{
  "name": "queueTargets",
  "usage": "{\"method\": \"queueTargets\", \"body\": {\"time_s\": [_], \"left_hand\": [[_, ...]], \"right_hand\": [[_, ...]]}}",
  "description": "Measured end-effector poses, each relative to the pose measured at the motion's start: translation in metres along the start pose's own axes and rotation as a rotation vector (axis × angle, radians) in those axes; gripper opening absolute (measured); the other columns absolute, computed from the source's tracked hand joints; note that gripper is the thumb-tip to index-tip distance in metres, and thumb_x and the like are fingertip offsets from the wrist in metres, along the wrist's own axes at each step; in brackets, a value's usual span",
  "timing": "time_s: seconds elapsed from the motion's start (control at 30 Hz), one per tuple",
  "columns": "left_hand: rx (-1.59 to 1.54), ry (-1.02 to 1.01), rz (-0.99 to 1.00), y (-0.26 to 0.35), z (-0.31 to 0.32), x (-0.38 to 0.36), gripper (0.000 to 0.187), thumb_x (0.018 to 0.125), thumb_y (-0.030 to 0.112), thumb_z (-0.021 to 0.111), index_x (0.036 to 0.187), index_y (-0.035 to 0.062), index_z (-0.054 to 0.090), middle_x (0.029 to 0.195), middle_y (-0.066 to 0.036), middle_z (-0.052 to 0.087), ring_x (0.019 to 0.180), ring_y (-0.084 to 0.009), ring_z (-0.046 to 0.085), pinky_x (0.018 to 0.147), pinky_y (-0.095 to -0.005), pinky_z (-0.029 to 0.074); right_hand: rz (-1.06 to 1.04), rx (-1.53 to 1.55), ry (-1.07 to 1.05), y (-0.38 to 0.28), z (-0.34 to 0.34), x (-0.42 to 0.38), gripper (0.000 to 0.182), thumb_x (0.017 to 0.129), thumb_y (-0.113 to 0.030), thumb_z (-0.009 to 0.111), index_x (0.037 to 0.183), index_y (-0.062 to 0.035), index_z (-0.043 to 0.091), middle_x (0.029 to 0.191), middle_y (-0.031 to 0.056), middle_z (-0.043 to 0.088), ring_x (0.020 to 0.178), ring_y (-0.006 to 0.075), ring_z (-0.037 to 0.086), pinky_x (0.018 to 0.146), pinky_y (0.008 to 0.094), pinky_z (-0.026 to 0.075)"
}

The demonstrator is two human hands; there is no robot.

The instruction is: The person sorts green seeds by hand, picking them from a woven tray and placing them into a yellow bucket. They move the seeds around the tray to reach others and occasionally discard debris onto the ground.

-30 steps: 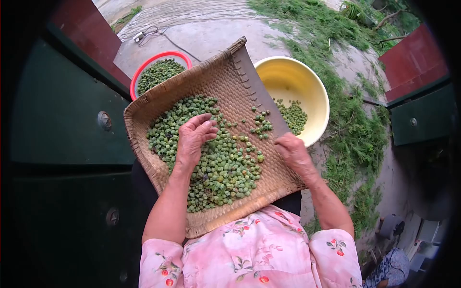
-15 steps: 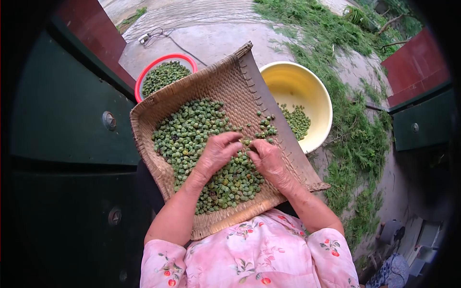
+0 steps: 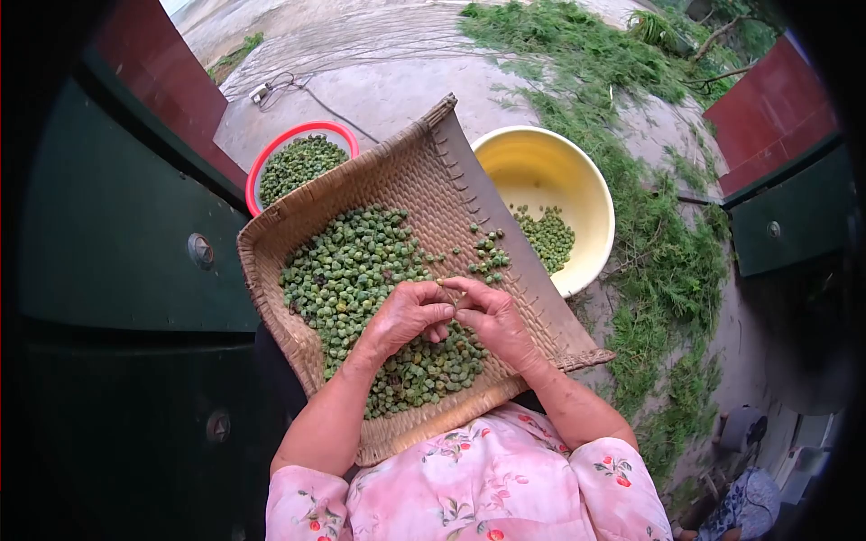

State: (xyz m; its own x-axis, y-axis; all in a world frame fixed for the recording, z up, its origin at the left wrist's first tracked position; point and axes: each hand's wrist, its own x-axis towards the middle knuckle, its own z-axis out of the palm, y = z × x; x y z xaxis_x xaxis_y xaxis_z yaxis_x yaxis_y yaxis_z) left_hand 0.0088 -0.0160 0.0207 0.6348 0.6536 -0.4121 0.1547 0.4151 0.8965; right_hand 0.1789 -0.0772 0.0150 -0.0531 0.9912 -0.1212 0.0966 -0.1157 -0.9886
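A woven winnowing basket [image 3: 406,180] lies tilted across my lap, holding a large heap of small round green fruits [image 3: 347,261]. My left hand [image 3: 406,317] is closed over the heap, thumb and fingers pinched. Facing it, my right hand [image 3: 492,323] is also pinched, and the fingertips of both meet. A tiny yellowish bit shows at the fingertips; its kind is too small to make out. A smaller cluster of green fruits [image 3: 489,257] sits near the basket's smooth flat lip [image 3: 519,234], just beyond my right hand.
Past the lip stands a yellow basin [image 3: 591,212] with some green fruits inside. A red-rimmed bowl [image 3: 250,185] of fruits is at the back left. Cut green branches [image 3: 672,243] cover the ground at right. Dark green doors [image 3: 135,216] flank me. Another person [image 3: 744,505] is partly visible lower right.
Both hands have drawn closer to my body and together, so their fingertips now meet. The view has shifted slightly, and the basket and basins appear a little lower.
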Motion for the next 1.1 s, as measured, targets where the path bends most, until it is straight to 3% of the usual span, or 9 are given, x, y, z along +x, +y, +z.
{"method": "queueTargets", "body": {"time_s": [0.13,0.27,0.33,0.43,0.53,0.7,0.77,0.97,1.1], "left_hand": [[-0.044,0.002,0.036,-0.004,0.009,0.003,0.010,0.086,0.008,0.062,0.090,-0.0008,0.061,0.075,-0.005,0.063,0.063,-0.0112,0.061,0.058,-0.0235,0.052],[-0.095,0.034,0.099,-0.003,0.027,0.005,0.016,0.086,0.004,0.059,0.100,-0.0043,0.059,0.084,-0.008,0.063,0.075,-0.0143,0.064,0.067,-0.0261,0.054],[-0.136,0.015,0.121,-0.007,0.030,0.007,0.027,0.086,0.002,0.057,0.111,-0.0074,0.055,0.096,-0.011,0.062,0.088,-0.0168,0.064,0.075,-0.0269,0.054],[-0.200,0.058,0.125,-0.007,0.031,0.007,0.030,0.085,0.002,0.057,0.114,-0.0074,0.054,0.099,-0.011,0.061,0.091,-0.0181,0.063,0.076,-0.0273,0.054],[-0.198,0.081,0.099,-0.002,0.024,0.006,0.029,0.086,0.004,0.057,0.112,-0.0065,0.055,0.100,-0.010,0.062,0.090,-0.0190,0.064,0.076,-0.0289,0.055],[-0.295,0.260,0.227,-0.006,0.003,0.008,0.023,0.086,0.004,0.058,0.107,-0.0035,0.058,0.099,-0.010,0.063,0.085,-0.0184,0.065,0.072,-0.0289,0.055],[-0.337,0.374,0.264,-0.007,-0.009,0.008,0.021,0.086,0.005,0.059,0.106,-0.0030,0.059,0.098,-0.009,0.063,0.083,-0.0177,0.065,0.071,-0.0283,0.055],[-0.360,0.466,0.272,-0.009,-0.020,0.010,0.020,0.088,0.002,0.056,0.106,-0.0053,0.058,0.095,-0.009,0.062,0.079,-0.0166,0.064,0.067,-0.0270,0.056],[-0.348,0.512,0.295,-0.006,-0.028,0.009,0.017,0.089,0.004,0.056,0.104,-0.0028,0.059,0.093,-0.008,0.063,0.079,-0.0156,0.064,0.067,-0.0265,0.056]], "right_hand": [[0.131,0.149,0.099,-0.010,-0.032,-0.011,0.030,0.079,0.000,0.060,0.108,-0.0007,0.062,0.072,0.0001,0.060,0.063,0.0071,0.055,0.060,0.0223,0.047],[0.056,-0.306,0.433,0.006,-0.106,-0.035,0.012,0.081,-0.004,0.061,0.090,-0.0003,0.068,0.071,-0.0001,0.061,0.061,0.0052,0.053,0.057,0.0198,0.045],[0.091,-0.499,0.597,0.031,-0.147,-0.051,0.012,0.081,-0.004,0.059,0.089,-0.0010,0.067,0.072,0.0033,0.063,0.064,0.0123,0.058,0.060,0.0245,0.047],[0.015,-1.348,0.476,0.059,-0.194,-0.075,0.013,0.078,-0.002,0.058,0.088,-0.0003,0.066,0.076,0.0098,0.063,0.072,0.0231,0.062,0.066,0.0305,0.049],[-0.206,-1.222,0.497,0.051,-0.183,-0.062,0.012,0.079,-0.002,0.057,0.087,-0.0003,0.065,0.082,0.0158,0.061,0.080,0.0333,0.061,0.072,0.0377,0.049],[-0.230,-0.668,0.310,0.018,-0.096,-0.008,0.018,0.080,-0.003,0.056,0.096,-0.0028,0.065,0.089,0.0171,0.062,0.080,0.0345,0.061,0.072,0.0392,0.049],[-0.269,-0.687,0.162,0.006,-0.050,0.016,0.012,0.081,-0.006,0.060,0.091,-0.0023,0.065,0.085,0.0152,0.062,0.081,0.0317,0.061,0.071,0.0366,0.049],[-0.310,-0.932,0.159,0.045,-0.002,0.055,0.006,0.082,-0.008,0.054,0.080,-0.0049,0.058,0.080,0.0152,0.056,0.072,0.0344,0.060,0.064,0.0432,0.048],[-0.209,-0.995,0.111,0.055,0.000,0.058,0.012,0.084,-0.016,0.057,0.091,-0.0069,0.061,0.082,0.0141,0.059,0.078,0.0336,0.060,0.068,0.0430,0.049]]}}
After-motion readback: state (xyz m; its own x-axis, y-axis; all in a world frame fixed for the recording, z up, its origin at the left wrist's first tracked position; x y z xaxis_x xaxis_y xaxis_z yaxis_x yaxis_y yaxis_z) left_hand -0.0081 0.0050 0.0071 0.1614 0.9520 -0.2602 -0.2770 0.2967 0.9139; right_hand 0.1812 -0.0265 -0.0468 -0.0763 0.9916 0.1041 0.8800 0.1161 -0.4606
